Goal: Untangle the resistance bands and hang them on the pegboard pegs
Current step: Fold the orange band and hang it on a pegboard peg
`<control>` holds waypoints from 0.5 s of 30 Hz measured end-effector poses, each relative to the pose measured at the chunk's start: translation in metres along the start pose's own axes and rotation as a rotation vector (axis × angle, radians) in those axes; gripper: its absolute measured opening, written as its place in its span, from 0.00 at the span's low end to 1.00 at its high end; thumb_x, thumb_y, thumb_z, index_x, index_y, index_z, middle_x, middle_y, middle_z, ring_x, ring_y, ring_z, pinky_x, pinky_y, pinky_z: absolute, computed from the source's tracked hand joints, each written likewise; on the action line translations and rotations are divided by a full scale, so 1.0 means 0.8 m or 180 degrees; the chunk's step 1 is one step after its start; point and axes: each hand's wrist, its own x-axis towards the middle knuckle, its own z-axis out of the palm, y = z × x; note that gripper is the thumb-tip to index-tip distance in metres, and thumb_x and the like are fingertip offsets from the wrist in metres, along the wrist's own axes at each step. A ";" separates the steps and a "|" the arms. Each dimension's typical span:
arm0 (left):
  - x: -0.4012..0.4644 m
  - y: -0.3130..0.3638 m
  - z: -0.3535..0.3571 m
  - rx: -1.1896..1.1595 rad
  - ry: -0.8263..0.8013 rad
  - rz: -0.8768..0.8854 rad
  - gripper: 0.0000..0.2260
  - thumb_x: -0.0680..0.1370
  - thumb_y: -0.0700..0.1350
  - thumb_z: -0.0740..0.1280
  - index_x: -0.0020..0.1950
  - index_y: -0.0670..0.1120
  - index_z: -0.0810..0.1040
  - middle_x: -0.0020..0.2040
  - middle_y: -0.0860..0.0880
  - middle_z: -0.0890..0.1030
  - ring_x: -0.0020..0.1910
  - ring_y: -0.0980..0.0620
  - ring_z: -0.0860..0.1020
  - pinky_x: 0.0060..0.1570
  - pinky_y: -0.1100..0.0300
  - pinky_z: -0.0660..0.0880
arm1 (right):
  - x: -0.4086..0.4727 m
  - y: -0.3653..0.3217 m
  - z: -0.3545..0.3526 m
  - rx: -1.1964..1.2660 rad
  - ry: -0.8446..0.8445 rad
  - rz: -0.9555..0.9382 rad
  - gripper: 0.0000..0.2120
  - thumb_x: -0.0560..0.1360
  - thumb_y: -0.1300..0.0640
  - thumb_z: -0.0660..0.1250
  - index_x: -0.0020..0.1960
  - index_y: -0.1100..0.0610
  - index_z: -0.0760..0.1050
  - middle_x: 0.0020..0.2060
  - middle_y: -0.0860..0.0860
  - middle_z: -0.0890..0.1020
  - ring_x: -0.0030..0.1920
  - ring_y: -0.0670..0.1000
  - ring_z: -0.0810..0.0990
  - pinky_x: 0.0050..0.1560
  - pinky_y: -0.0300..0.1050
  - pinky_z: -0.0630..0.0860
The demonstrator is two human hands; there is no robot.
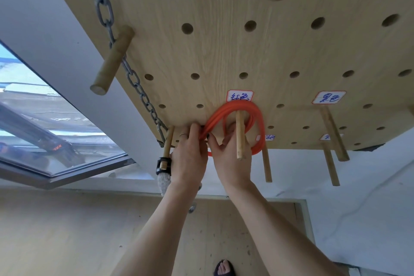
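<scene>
Head view, looking up: the orange resistance band point(233, 108) loops in coils over a wooden peg point(240, 134) on the pegboard point(224, 51), just under a handwritten label point(240, 96). Left hand point(190, 154) pinches the coils at their left side (ring on one finger). Right hand point(228, 154) curls around the strands beside the peg.

My orange resistance band point(233, 114), coiled in several loops, hangs round a wooden peg point(240, 134) on the light wooden pegboard point(224, 51), just under a handwritten label point(240, 96).
</scene>
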 end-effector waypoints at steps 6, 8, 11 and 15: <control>0.000 0.002 -0.002 0.0130 0.0015 0.0005 0.07 0.81 0.45 0.63 0.51 0.50 0.65 0.48 0.47 0.78 0.31 0.43 0.77 0.26 0.48 0.77 | -0.001 -0.001 0.003 0.0154 -0.0034 0.0149 0.34 0.73 0.34 0.63 0.64 0.62 0.71 0.41 0.52 0.82 0.40 0.51 0.82 0.40 0.49 0.80; 0.001 0.006 -0.002 0.0263 0.0024 0.0011 0.06 0.82 0.46 0.62 0.51 0.50 0.64 0.49 0.48 0.78 0.30 0.43 0.76 0.25 0.51 0.74 | -0.001 -0.003 0.002 0.0202 -0.0029 0.0217 0.33 0.74 0.36 0.65 0.64 0.63 0.72 0.40 0.52 0.81 0.39 0.51 0.82 0.38 0.49 0.80; 0.002 0.007 -0.003 0.0341 -0.0033 0.0001 0.04 0.82 0.45 0.60 0.53 0.49 0.65 0.53 0.46 0.78 0.32 0.41 0.77 0.24 0.54 0.69 | 0.001 -0.006 0.002 0.0232 0.0028 0.0282 0.26 0.75 0.42 0.67 0.62 0.62 0.72 0.38 0.50 0.80 0.37 0.52 0.81 0.37 0.50 0.79; 0.001 0.007 -0.004 0.0533 -0.0125 -0.0048 0.04 0.82 0.43 0.60 0.56 0.47 0.67 0.57 0.45 0.77 0.35 0.38 0.79 0.25 0.56 0.63 | 0.002 -0.012 0.001 0.0291 0.0235 0.0251 0.10 0.78 0.58 0.70 0.55 0.62 0.74 0.34 0.43 0.74 0.34 0.49 0.79 0.34 0.46 0.76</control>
